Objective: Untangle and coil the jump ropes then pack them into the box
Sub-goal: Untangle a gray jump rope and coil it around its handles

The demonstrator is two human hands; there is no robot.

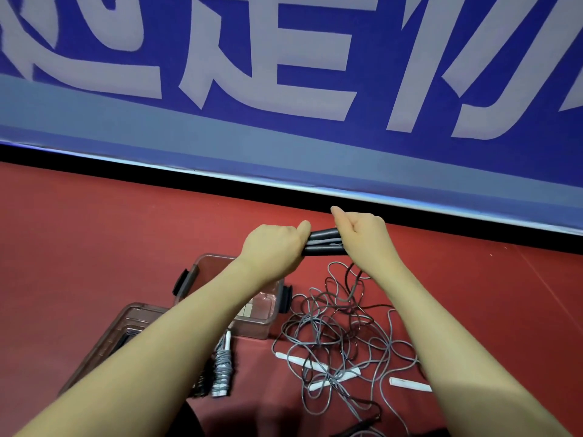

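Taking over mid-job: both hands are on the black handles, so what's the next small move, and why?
Probably lift the black handles a little and draw their cord up out of the tangle. Both hands, left and right, grip the handles together above the floor, while the cord still hangs into the loose pile mixed with the white handles. It cannot be coiled until free.

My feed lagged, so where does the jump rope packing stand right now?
One rope looks done: a coiled grey rope lies in front of the open box, not yet inside. In hand: both hands, left and right, grip black handles. Left: the tangled pile with white handles on the red floor, then packing.
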